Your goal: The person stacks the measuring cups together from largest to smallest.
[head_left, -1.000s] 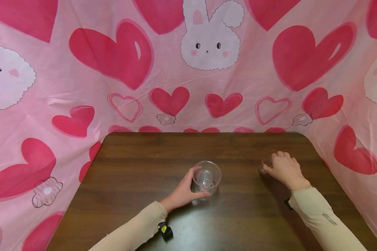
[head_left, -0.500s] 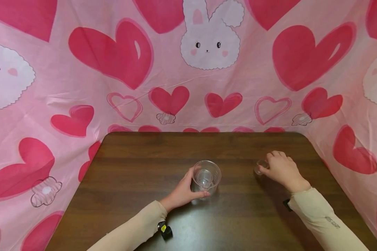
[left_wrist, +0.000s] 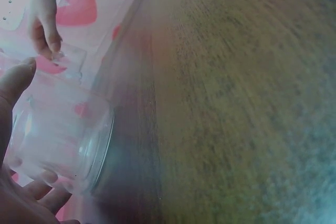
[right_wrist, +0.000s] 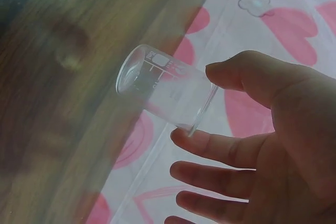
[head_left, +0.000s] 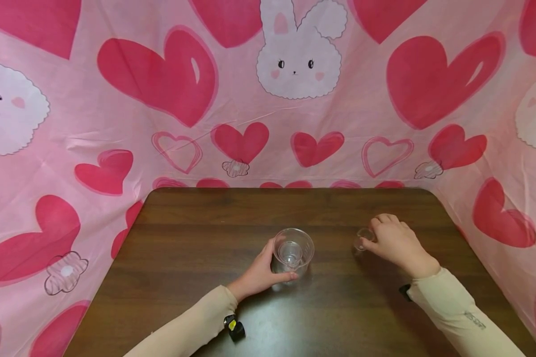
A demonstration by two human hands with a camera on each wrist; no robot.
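Note:
My left hand (head_left: 262, 275) curves round a large clear glass beaker (head_left: 309, 246) standing on the table, thumb at the near side. A smaller glass vessel (head_left: 290, 252) shows inside it. My right hand (head_left: 397, 245) pinches a small clear beaker (right_wrist: 176, 90) by its rim between thumb and index finger; the other fingers are spread apart from it. White markings run along the small beaker's wall. In the head view this small beaker (head_left: 364, 239) is right of the large one, with a gap between them. Whether its base touches the table is hard to tell.
The brown wooden table (head_left: 214, 213) has rounded far corners. A pink cloth (head_left: 241, 109) printed with hearts and rabbits hangs at its back and both sides. A black strap device (head_left: 234, 328) sits at the left wrist.
My right hand has moved left, bringing the small beaker closer to the large one. The left hand and the large beaker have stayed in place.

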